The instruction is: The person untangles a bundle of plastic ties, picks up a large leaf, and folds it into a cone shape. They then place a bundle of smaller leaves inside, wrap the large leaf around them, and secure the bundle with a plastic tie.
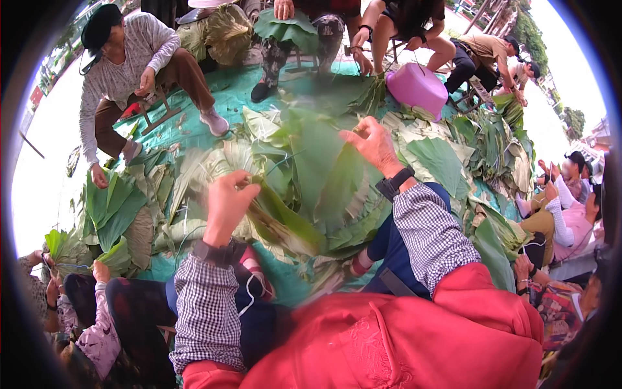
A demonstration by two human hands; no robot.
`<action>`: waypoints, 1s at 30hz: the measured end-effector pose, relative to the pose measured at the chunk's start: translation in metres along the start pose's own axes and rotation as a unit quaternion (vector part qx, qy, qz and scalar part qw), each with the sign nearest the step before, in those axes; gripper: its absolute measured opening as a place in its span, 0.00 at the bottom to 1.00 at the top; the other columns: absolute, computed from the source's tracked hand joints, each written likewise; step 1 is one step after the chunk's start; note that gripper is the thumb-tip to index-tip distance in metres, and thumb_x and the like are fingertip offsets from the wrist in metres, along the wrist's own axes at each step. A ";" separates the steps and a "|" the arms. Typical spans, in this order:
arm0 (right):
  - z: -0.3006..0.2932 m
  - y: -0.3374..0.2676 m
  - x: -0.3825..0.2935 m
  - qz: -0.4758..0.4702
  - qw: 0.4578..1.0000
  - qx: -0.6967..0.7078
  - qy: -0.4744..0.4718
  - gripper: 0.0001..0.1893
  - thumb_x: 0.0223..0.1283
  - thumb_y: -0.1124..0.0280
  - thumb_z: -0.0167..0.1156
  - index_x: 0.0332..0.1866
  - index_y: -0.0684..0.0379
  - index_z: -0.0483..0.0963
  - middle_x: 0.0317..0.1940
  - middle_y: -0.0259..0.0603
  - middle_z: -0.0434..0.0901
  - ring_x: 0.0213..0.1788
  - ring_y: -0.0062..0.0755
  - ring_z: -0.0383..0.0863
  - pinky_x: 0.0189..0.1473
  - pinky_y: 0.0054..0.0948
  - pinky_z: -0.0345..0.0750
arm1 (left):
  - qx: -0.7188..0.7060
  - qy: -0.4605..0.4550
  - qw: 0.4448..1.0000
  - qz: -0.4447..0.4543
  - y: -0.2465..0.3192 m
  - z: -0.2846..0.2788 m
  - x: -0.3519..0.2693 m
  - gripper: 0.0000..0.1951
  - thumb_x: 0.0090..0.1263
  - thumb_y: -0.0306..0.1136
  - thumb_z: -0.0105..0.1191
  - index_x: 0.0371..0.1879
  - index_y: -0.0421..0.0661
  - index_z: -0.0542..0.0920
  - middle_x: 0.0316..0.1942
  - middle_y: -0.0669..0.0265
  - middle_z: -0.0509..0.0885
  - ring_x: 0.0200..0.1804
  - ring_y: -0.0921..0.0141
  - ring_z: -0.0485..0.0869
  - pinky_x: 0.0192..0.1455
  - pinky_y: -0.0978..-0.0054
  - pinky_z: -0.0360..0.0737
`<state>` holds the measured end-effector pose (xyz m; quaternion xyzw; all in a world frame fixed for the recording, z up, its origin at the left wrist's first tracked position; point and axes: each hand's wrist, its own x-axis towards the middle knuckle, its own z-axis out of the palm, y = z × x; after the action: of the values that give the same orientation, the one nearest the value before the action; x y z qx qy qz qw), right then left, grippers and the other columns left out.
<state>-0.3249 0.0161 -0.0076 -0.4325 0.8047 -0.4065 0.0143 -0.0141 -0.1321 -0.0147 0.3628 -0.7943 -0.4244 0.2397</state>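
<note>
My left hand (227, 206) pinches the narrow end of a folded leaf (289, 219), green along one side and brown and dry along the other; it looks like a lotus leaf. Higher up and to the right, my right hand (375, 146) has thumb and fingertips together on the tip of a hanging green leaf (342, 177). That leaf is partly blurred. Beneath both hands spreads a heap of large leaves (359, 233), some fresh green, some pale and dried. A thin dark green cord (284, 164) shows between my hands, above the heap.
A green tarp (182, 138) covers the ground. At the back lies a tilted pink plastic tub (418, 87). Bundled leaves (495, 153) are stacked to the right. A seated person (131, 58) reaches toward leaves (114, 204) at left; several other people sit around the heap.
</note>
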 end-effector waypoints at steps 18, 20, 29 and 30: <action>0.010 0.012 -0.028 0.022 0.962 0.257 -0.091 0.17 0.58 0.74 0.64 0.53 0.66 0.78 0.38 0.38 0.84 0.40 0.19 0.80 0.44 0.23 0.78 | -0.020 -0.014 1.000 0.012 0.020 0.038 0.001 0.14 0.59 0.32 0.63 0.43 0.39 0.85 0.26 0.64 0.83 0.28 0.75 0.78 0.34 0.75 0.75; 0.009 0.008 -0.029 0.011 0.966 0.242 -0.090 0.16 0.58 0.75 0.62 0.52 0.66 0.78 0.38 0.37 0.84 0.40 0.19 0.80 0.44 0.23 0.78 | -0.001 -0.007 1.000 0.008 0.022 0.040 0.005 0.13 0.60 0.31 0.63 0.42 0.38 0.85 0.27 0.68 0.83 0.30 0.79 0.77 0.36 0.77 0.74; 0.005 -0.003 -0.028 0.003 0.979 0.187 -0.075 0.15 0.56 0.73 0.62 0.50 0.65 0.79 0.35 0.40 0.84 0.37 0.22 0.81 0.43 0.25 0.78 | -0.015 -0.013 1.000 0.019 0.016 0.043 0.007 0.16 0.58 0.34 0.63 0.44 0.40 0.86 0.30 0.56 0.86 0.28 0.68 0.82 0.35 0.71 0.78; 0.004 -0.006 -0.029 0.002 0.982 0.172 -0.077 0.15 0.56 0.73 0.62 0.49 0.64 0.79 0.35 0.41 0.84 0.37 0.24 0.81 0.42 0.26 0.78 | -0.020 -0.017 1.000 0.014 0.017 0.042 0.005 0.16 0.58 0.33 0.63 0.44 0.40 0.86 0.29 0.57 0.86 0.28 0.69 0.82 0.35 0.72 0.78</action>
<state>-0.3016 0.0320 -0.0157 -0.4524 0.7196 -0.5046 0.1513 -0.0527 -0.1088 -0.0217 0.3392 -0.7944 -0.4430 0.2400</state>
